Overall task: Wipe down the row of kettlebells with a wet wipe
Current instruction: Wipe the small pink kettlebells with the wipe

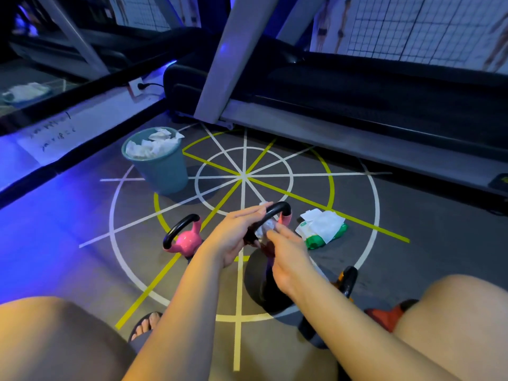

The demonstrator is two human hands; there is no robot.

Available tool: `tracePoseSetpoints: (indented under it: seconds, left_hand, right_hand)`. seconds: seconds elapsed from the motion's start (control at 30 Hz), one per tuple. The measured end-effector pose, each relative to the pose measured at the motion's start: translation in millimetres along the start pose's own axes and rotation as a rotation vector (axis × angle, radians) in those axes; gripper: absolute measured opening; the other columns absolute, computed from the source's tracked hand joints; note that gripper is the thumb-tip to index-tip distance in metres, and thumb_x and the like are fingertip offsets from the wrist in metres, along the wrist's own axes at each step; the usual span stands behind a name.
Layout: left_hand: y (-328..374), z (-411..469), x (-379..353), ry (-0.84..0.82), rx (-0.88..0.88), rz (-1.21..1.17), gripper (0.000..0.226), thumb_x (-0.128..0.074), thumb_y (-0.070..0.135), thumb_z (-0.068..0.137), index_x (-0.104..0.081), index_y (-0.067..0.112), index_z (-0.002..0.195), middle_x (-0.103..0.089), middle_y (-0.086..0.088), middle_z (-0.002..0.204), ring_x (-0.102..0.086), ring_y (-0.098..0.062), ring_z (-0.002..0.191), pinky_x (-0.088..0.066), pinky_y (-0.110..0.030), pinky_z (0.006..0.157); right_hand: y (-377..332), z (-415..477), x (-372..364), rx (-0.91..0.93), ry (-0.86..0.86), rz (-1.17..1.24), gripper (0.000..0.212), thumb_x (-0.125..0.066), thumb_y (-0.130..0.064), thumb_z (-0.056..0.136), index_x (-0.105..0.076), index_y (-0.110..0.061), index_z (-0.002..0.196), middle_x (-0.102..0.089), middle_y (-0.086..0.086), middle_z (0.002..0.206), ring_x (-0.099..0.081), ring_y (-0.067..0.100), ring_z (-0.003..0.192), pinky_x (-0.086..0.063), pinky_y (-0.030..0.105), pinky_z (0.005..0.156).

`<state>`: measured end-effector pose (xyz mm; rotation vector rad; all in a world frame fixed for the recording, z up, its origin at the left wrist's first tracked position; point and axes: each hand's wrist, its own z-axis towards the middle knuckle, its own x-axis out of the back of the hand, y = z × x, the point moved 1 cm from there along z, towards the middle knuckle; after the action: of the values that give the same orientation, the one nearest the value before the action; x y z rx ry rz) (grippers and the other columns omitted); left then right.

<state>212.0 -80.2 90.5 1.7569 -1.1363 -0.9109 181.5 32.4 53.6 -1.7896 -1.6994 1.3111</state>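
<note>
head camera looks steeply down, close above the floor (82,270).

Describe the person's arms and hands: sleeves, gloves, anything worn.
Both arms are bare right to the frame edge, with no sleeves in view. The left hand and right hand wear no gloves, and no watch, ring or wristband shows on either.

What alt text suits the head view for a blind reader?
A person's left hand grips a pink kettlebell by its black handle while the right hand holds a wet wipe against it; a wipe-filled bin stands behind.
</note>
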Motion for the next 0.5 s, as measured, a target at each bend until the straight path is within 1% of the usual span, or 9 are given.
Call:
tracePoseSetpoints:
  seconds: [0.07, 0.13, 0.17, 0.2, 0.23, 0.3, 0.33, 0.4, 0.5]
  left_hand:
    - [0, 1, 0, -0.015, 0.007, 0.007, 0.027, -0.059, 0.025, 0.102, -0.073, 0.027, 0.125, -0.075, -0.001, 0.117, -0.070, -0.018, 0.106, -0.052, -0.039, 0.098]
    - [-1, 2, -4, -0.015, 0.007, 0.043, 0.026, -0.060, 0.028, 0.101, -0.073, 0.031, 0.123, -0.076, 0.001, 0.116, -0.070, -0.020, 0.108, -0.049, -0.041, 0.105]
    - [-1, 3, -7, 0.001, 0.002, 0.059, 0.025, -0.061, 0.031, 0.100, -0.074, 0.034, 0.122, -0.076, 0.002, 0.114, -0.069, -0.021, 0.111, -0.047, -0.041, 0.107]
    - [-2, 4, -9, 0.024, -0.006, 0.069, 0.025, -0.061, 0.032, 0.100, -0.074, 0.036, 0.120, -0.076, 0.003, 0.113, -0.068, -0.021, 0.113, -0.046, -0.041, 0.107]
    - [-2, 5, -10, 0.044, -0.011, 0.068, 0.024, -0.061, 0.033, 0.100, -0.074, 0.037, 0.120, -0.077, 0.004, 0.112, -0.068, -0.021, 0.113, -0.046, -0.040, 0.105]
    - [-4, 7, -10, 0.063, -0.008, 0.039, 0.025, -0.060, 0.034, 0.100, -0.073, 0.037, 0.121, -0.076, 0.003, 0.113, -0.068, -0.020, 0.111, -0.050, -0.036, 0.097]
    - [-5, 7, -8, 0.064, -0.003, 0.020, 0.025, -0.059, 0.034, 0.101, -0.073, 0.037, 0.122, -0.076, 0.003, 0.114, -0.069, -0.020, 0.110, -0.053, -0.034, 0.093]
    - [-7, 6, -3, 0.076, 0.000, -0.023, 0.027, -0.055, 0.034, 0.104, -0.070, 0.037, 0.126, -0.075, 0.002, 0.116, -0.070, -0.021, 0.111, -0.057, -0.038, 0.091]
    - [-9, 5, 1, 0.079, -0.011, -0.048, 0.029, -0.049, 0.031, 0.107, -0.068, 0.035, 0.129, -0.075, 0.001, 0.117, -0.068, -0.024, 0.114, -0.053, -0.048, 0.102]
  right_hand:
    - [-13, 4, 5, -0.017, 0.029, 0.093, 0.021, -0.062, -0.007, 0.095, -0.073, -0.014, 0.112, -0.075, 0.014, 0.106, -0.073, 0.029, 0.097, -0.060, 0.042, 0.078]
    - [-29, 5, 12, -0.063, 0.084, 0.202, 0.018, -0.064, -0.010, 0.095, -0.071, -0.011, 0.111, -0.075, 0.017, 0.098, -0.076, 0.029, 0.082, -0.061, 0.039, 0.062]
    - [-32, 5, 13, -0.069, 0.099, 0.224, 0.017, -0.065, -0.010, 0.094, -0.071, -0.010, 0.111, -0.076, 0.016, 0.096, -0.076, 0.028, 0.077, -0.060, 0.037, 0.059]
    - [-31, 3, 13, -0.054, 0.104, 0.198, 0.017, -0.066, -0.011, 0.094, -0.072, -0.012, 0.110, -0.076, 0.015, 0.095, -0.076, 0.028, 0.077, -0.061, 0.038, 0.060]
    - [-25, 2, 11, -0.024, 0.092, 0.131, 0.017, -0.066, -0.011, 0.094, -0.073, -0.015, 0.109, -0.076, 0.013, 0.097, -0.076, 0.028, 0.083, -0.063, 0.040, 0.068]
    - [-8, -2, 8, 0.075, 0.028, -0.080, 0.020, -0.066, -0.013, 0.094, -0.076, -0.021, 0.109, -0.077, 0.003, 0.101, -0.073, 0.022, 0.098, -0.058, 0.042, 0.090]
    - [-3, -4, 6, 0.124, -0.003, -0.194, 0.021, -0.066, -0.014, 0.094, -0.076, -0.024, 0.109, -0.077, -0.003, 0.102, -0.071, 0.017, 0.101, -0.056, 0.040, 0.095]
    - [-4, -6, 5, 0.228, -0.056, -0.378, 0.018, -0.067, -0.017, 0.094, -0.076, -0.026, 0.106, -0.077, -0.008, 0.099, -0.071, 0.010, 0.099, -0.055, 0.037, 0.095]
    - [-15, -2, 8, 0.285, -0.085, -0.390, 0.016, -0.066, -0.017, 0.095, -0.075, -0.024, 0.107, -0.077, -0.003, 0.099, -0.072, 0.014, 0.096, -0.060, 0.036, 0.086]
